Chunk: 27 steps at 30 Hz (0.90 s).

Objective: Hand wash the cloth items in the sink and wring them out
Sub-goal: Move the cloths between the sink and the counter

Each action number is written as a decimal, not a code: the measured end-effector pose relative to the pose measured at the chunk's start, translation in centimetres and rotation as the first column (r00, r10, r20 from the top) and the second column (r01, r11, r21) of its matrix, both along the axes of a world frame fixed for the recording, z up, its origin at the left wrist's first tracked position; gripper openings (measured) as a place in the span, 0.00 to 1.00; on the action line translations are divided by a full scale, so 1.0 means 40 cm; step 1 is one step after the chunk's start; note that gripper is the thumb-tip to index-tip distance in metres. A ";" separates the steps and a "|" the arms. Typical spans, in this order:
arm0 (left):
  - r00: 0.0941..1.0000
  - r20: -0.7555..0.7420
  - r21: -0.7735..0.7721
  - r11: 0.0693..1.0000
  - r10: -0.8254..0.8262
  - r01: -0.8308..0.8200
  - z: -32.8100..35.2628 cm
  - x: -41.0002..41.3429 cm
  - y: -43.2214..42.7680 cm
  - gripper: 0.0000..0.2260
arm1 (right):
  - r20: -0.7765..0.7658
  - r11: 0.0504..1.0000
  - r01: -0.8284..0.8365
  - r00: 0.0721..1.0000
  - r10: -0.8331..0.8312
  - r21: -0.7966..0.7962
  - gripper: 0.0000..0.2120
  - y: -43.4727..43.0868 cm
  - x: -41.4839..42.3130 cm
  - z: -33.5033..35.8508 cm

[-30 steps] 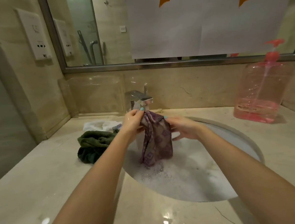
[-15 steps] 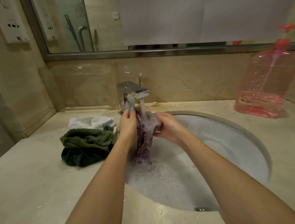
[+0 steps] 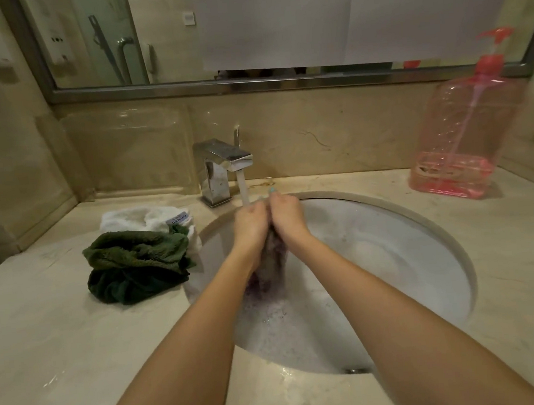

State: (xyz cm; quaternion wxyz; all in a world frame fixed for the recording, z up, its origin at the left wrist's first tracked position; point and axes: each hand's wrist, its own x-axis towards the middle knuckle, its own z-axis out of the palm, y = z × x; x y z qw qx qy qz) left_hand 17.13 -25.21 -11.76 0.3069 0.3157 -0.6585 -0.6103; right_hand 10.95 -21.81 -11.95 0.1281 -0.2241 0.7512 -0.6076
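Head view: left hand (image 3: pixel 251 224) and right hand (image 3: pixel 287 215) grip purple cloth (image 3: pixel 272 261) over foamy sink (image 3: pixel 416 248).

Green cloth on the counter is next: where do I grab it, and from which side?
Pinch the raised, bunched ridge on top of the green cloth, coming down from the sink side. It lies in a crumpled heap, partly over the white cloth, so a top grip should lift it alone.

Dim, warm yellowish light; small wet glints on my worktop (image 3: pixel 61 330) at 6 o'clock. The mirror frame (image 3: pixel 250 83) at 12 bows, and walls lean at the edges. The cloth (image 3: pixel 271 259) I grip at centre is motion-blurred.
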 end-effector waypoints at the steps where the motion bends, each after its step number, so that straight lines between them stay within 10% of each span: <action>1: 0.999 0.014 -0.047 0.998 -0.045 0.046 0.001 0.000 0.023 0.15 | 0.056 0.999 0.049 0.997 -0.047 -0.021 0.20 0.009 -0.012 -0.007; 7: 0.989 -0.043 0.117 0.984 0.140 -0.134 0.002 0.015 -0.041 0.16 | -0.066 0.998 -0.048 0.997 0.046 -0.036 0.19 -0.002 0.062 0.014; 11: 0.999 0.031 0.089 0.995 -0.037 0.035 0.000 0.030 -0.035 0.14 | -0.164 0.995 -0.031 0.985 0.046 0.090 0.21 -0.004 0.024 0.001; 15: 0.991 -0.048 0.169 0.976 -0.128 0.135 0.035 0.033 -0.044 0.15 | -0.069 0.972 -0.025 0.997 0.042 0.233 0.22 0.040 -0.047 -0.014; 22: 0.966 -0.259 0.231 0.972 0.017 0.045 0.021 0.063 -0.109 0.10 | 0.118 0.765 -0.543 0.834 0.538 0.346 0.26 0.073 -0.079 -0.020; 24: 0.954 -0.300 0.249 0.967 0.019 0.059 0.021 0.063 -0.114 0.07 | 0.142 0.637 -0.590 0.779 0.611 0.495 0.20 0.083 -0.084 -0.044; 27: 0.950 -0.312 0.255 0.964 0.015 0.068 0.025 0.077 -0.124 0.04 | 0.176 0.689 -0.597 0.793 0.583 0.410 0.11 0.108 -0.095 -0.031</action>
